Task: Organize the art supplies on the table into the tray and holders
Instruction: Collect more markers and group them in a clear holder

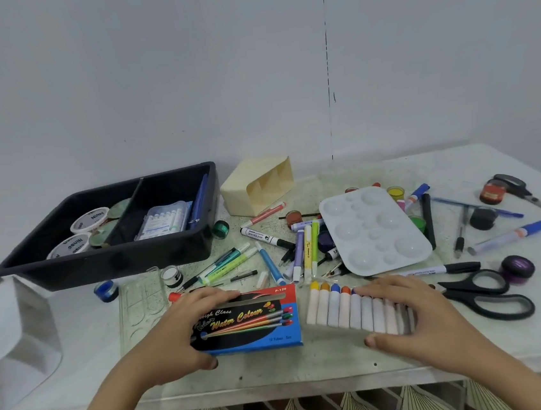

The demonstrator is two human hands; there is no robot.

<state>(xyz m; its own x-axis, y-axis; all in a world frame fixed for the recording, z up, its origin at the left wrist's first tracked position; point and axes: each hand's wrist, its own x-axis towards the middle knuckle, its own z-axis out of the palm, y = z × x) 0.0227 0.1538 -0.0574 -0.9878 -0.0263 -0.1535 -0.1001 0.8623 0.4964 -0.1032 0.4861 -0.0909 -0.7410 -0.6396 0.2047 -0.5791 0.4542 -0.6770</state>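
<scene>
My left hand (pixel 179 334) grips the left end of a blue and red water colour box (pixel 258 319) lying near the table's front edge. To the right of the box, my right hand (pixel 407 314) holds a row of white paint tubes (pixel 346 307) in a clear insert, fingers over the far side and thumb at the near side. The black divided tray (pixel 107 255) stands at the back left with white tubs and a marker pack inside. A cream holder (pixel 257 186) lies on its side behind the scattered markers (pixel 300 251).
A white palette (pixel 375 230) lies right of centre among small paint pots. Black scissors (pixel 485 292) lie right of my right hand, and a second pair (pixel 528 194) sits far right. A clear plastic palette (pixel 142 305) and a white container (pixel 12 335) are on the left.
</scene>
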